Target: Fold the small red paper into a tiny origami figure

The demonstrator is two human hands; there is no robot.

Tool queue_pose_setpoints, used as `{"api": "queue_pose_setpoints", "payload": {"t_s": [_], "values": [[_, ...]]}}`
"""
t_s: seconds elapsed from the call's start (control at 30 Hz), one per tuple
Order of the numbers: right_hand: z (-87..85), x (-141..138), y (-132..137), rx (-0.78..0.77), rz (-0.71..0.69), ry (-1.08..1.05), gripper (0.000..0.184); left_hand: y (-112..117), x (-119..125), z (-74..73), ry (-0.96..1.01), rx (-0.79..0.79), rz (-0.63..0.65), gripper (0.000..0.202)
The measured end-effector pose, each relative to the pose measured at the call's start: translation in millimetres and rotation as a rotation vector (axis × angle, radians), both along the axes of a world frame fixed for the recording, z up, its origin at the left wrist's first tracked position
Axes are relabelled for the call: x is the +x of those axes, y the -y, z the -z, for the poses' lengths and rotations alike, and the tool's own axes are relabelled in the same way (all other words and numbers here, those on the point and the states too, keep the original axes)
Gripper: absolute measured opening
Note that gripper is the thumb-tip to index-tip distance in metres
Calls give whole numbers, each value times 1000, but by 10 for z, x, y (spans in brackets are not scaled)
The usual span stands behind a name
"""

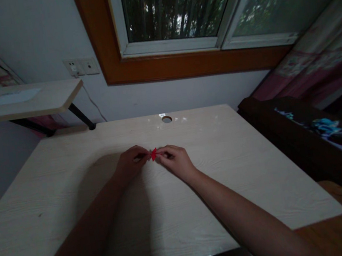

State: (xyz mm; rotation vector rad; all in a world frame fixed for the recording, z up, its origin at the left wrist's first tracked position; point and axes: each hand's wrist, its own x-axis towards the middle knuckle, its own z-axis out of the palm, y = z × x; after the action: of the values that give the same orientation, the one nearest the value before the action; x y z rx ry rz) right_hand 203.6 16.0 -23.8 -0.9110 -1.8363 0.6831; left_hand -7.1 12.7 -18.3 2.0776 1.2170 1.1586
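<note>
**Fig. 1. Left hand (130, 162) and right hand (176, 159) pinching a small red folded piece (153, 154) over a pale wood-grain table (243, 177)**

Seen from beside the desk, the two hands meet near the middle of the table, with the small red folded piece, apparently paper, held between them. Thumb and forefinger of each hand are closed tight on opposite sides of it, and the remaining fingers curl under. Whether the piece rests on the tabletop or sits just above it cannot be told.

Judged from this pose, the work in hand is a fine fold or crease on the red piece. Any further move would seem to call for a steady pinch from both sides and very small fingertip motions, since the piece is tiny and partly hidden by the fingers.

A round cable hole (166, 119) sits at the table's far edge. White wall sockets (81, 66) and a brown wood-framed window (181, 65) lie beyond. No brand, label or writing can be read.
</note>
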Motion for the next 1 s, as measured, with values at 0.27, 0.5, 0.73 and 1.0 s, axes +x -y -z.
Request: {"api": "queue_pose_setpoints", "payload": {"t_s": [0.27, 0.5, 0.73, 1.0], "values": [[-23, 6, 7, 64, -3, 53, 11, -5, -1, 7, -17, -19, 10, 12], [-19, 9, 24, 128, -4, 161, 10, -6, -10, -21, -12, -116, -6, 13], [-16, -2, 40, 198, -4, 259, 13, -3, -20, -58, -19, -206, -44, 18], [4, -6, 30, 175, 17, 199, 11, 10, 10, -68, -20, -186, -32, 14]]}}
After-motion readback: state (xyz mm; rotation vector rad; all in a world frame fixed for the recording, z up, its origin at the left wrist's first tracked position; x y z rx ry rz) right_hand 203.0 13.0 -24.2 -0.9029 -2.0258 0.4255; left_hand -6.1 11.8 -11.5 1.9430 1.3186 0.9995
